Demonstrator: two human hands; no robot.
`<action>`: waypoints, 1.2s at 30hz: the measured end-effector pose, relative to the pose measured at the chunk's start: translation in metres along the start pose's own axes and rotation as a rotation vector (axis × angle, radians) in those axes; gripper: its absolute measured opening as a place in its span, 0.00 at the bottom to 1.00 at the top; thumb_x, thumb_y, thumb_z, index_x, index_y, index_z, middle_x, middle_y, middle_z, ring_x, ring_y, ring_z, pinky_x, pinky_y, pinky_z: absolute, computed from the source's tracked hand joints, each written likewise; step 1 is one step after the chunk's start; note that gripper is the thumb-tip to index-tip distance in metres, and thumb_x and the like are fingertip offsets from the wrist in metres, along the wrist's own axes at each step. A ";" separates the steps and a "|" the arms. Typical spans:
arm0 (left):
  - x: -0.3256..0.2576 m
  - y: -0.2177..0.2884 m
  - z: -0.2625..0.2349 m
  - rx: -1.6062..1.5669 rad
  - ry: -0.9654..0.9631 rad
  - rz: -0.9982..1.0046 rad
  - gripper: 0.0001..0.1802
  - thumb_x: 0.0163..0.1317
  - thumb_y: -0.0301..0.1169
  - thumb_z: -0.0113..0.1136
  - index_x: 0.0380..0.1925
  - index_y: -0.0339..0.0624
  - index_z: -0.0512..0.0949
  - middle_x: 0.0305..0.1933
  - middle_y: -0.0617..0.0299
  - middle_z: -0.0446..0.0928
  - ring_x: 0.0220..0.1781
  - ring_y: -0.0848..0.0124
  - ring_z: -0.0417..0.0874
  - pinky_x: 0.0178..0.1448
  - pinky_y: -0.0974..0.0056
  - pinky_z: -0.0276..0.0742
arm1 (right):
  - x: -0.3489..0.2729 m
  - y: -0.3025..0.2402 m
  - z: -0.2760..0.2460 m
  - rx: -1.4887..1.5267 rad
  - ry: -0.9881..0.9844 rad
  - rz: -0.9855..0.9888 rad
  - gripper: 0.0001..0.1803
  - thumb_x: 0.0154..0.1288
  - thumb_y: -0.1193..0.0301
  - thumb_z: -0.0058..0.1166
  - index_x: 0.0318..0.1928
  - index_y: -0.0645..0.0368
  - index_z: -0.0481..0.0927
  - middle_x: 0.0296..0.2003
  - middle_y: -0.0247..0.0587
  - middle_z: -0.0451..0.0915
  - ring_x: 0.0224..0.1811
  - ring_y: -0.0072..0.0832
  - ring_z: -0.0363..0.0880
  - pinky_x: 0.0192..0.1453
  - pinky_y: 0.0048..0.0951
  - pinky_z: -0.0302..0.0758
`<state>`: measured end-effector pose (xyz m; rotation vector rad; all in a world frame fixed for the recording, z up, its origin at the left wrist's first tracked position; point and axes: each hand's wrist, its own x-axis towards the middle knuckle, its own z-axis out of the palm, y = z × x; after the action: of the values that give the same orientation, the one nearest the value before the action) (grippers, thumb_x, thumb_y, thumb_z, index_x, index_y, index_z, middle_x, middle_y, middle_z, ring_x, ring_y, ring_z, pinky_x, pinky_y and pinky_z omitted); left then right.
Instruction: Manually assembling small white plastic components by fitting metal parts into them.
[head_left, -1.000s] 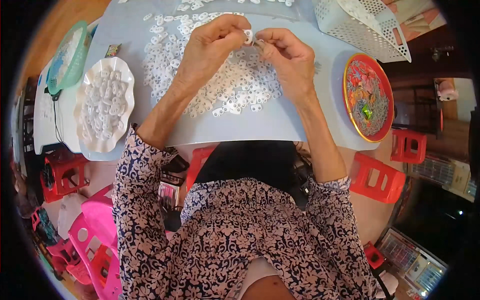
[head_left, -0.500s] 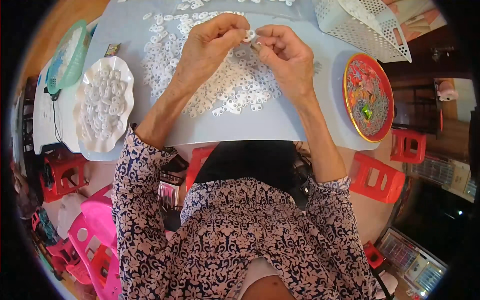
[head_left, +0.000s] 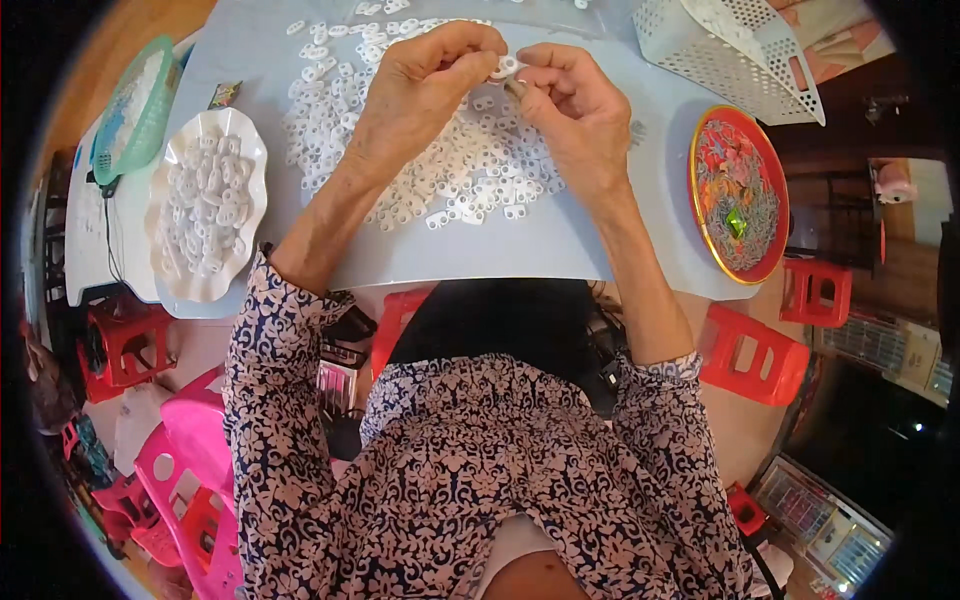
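Observation:
Both hands are raised over the far middle of the table, fingertips almost meeting. My left hand pinches a small white plastic piece with holes between thumb and index finger. Close on its right, my right hand has thumb and curled fingers drawn together at the piece's edge. Something small and brownish shows at the right thumb tip; I cannot make out what it is. Beneath the hands, a loose pile of the same white two-holed pieces spreads over the pale table.
At the left stands a white scalloped dish full of white pieces, with a green basket beyond. A red gold-rimmed plate of small grey metal parts lies right. Behind it is a white perforated basket. Red stools stand below.
The right fingers have shifted slightly against the white piece, and the brownish bit at the thumb shows more. The left hand keeps its pinch, almost still.

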<state>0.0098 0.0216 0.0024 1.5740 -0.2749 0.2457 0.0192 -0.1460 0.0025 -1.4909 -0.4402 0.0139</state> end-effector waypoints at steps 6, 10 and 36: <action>0.000 -0.001 0.000 -0.015 -0.007 -0.003 0.08 0.63 0.27 0.56 0.39 0.35 0.80 0.29 0.69 0.77 0.31 0.83 0.74 0.37 0.77 0.71 | 0.000 0.000 0.000 0.025 -0.012 0.023 0.16 0.57 0.80 0.56 0.47 0.65 0.75 0.31 0.33 0.80 0.30 0.14 0.74 0.36 0.16 0.74; 0.001 0.000 -0.002 -0.089 -0.033 -0.080 0.09 0.63 0.28 0.56 0.39 0.35 0.80 0.30 0.66 0.78 0.32 0.80 0.76 0.40 0.74 0.74 | 0.000 0.000 0.000 0.025 -0.012 0.029 0.15 0.58 0.80 0.56 0.48 0.65 0.75 0.31 0.33 0.80 0.30 0.13 0.74 0.36 0.16 0.73; -0.001 0.007 -0.002 0.233 -0.186 0.008 0.14 0.69 0.36 0.47 0.33 0.37 0.76 0.22 0.67 0.71 0.27 0.79 0.69 0.33 0.72 0.65 | 0.000 0.003 -0.003 0.066 -0.002 -0.012 0.14 0.60 0.79 0.58 0.47 0.65 0.76 0.32 0.32 0.80 0.32 0.13 0.75 0.37 0.15 0.73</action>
<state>0.0066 0.0234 0.0087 1.8302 -0.4088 0.1405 0.0208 -0.1483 -0.0007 -1.4229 -0.4461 0.0198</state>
